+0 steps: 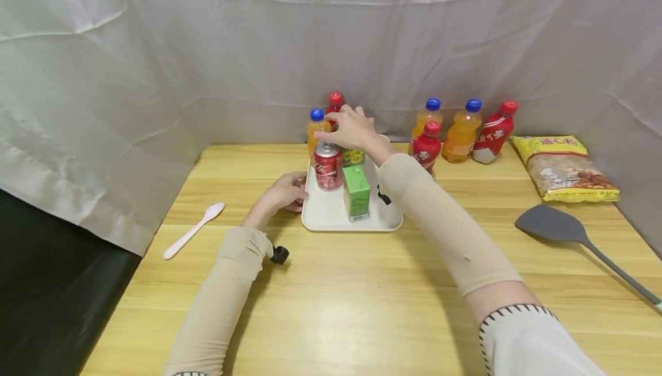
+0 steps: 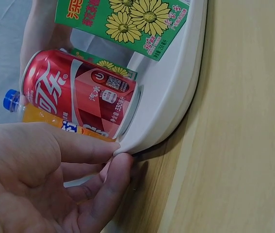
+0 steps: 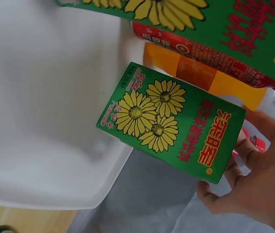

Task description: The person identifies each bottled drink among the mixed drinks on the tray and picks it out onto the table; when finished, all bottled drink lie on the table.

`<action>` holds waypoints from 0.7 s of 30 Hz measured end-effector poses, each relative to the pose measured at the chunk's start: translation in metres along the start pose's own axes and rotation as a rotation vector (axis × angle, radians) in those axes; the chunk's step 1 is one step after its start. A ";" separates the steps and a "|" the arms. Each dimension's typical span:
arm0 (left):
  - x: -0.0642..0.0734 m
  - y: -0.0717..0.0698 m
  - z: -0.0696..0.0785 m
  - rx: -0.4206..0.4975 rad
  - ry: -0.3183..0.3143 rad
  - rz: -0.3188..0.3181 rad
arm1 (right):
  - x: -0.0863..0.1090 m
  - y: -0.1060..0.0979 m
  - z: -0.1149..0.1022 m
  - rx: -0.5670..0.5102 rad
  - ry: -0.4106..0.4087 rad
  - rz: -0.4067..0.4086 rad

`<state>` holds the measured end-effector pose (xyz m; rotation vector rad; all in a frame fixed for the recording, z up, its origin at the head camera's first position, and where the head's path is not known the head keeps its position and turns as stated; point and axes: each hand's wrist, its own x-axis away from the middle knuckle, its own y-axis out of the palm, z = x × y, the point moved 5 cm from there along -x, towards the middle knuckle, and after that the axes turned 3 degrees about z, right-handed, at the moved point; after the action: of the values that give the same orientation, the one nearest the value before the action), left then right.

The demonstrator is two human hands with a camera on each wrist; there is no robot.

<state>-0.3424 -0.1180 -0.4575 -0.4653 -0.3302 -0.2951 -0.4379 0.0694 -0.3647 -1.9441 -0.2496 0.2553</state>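
A pale curtain (image 1: 331,37) hangs behind a wooden table (image 1: 331,313). On the table lies a white tray (image 1: 323,219); clock directions are taken from its middle, 12 pointing to the curtain.

The grey spatula (image 1: 553,223) lies just past 3 o'clock, and a yellow bag (image 1: 564,169) just before 3, apparently set aside where neither blocks the arms.

The person's left hand (image 1: 287,191), at 9 o'clock, pinches the tray's rim between thumb and fingers, probably to steady it. The right hand (image 1: 354,129) arches over the 12 o'clock end, thumb apart from the fingers; whether it grasps the carton below it or nothing, I cannot tell.

Two orange and two red bottles (image 1: 457,137) cluster at 2 o'clock, upright or nearly so. Another orange bottle (image 1: 312,130) stands at 11, with a red bottle (image 1: 336,99) behind, near the curtain.

On the tray, a red can (image 1: 328,169) stands towards 10. The front carton (image 1: 357,195) stands towards 5 and the rear carton (image 1: 354,157) at 12, set apart perhaps so fingers fit between.

A pink spoon (image 1: 193,230) lies between 8 and 9.
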 end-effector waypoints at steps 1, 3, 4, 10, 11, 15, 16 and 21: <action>0.000 0.000 0.000 0.004 0.000 0.000 | -0.001 0.000 0.000 -0.004 0.002 0.008; -0.001 0.000 -0.001 0.011 0.003 0.003 | -0.001 -0.001 0.000 -0.017 0.001 0.025; -0.001 0.001 -0.001 0.015 0.004 0.004 | -0.002 -0.001 0.000 -0.022 -0.002 0.034; 0.000 0.002 -0.003 0.024 0.005 0.004 | 0.001 0.001 0.001 -0.075 -0.039 0.101; 0.000 0.003 -0.003 0.022 0.007 0.002 | 0.001 0.002 0.002 -0.088 -0.046 0.114; 0.001 0.003 -0.003 0.021 0.013 -0.001 | 0.003 0.003 0.003 -0.150 -0.059 0.167; 0.001 0.003 -0.003 0.021 0.014 -0.001 | 0.004 0.002 0.003 -0.171 -0.062 0.181; -0.001 0.000 -0.004 0.022 0.019 0.005 | 0.005 -0.009 0.002 -0.311 -0.080 0.246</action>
<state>-0.3424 -0.1192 -0.4611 -0.4412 -0.3136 -0.2904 -0.4341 0.0759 -0.3574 -2.2780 -0.1057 0.4796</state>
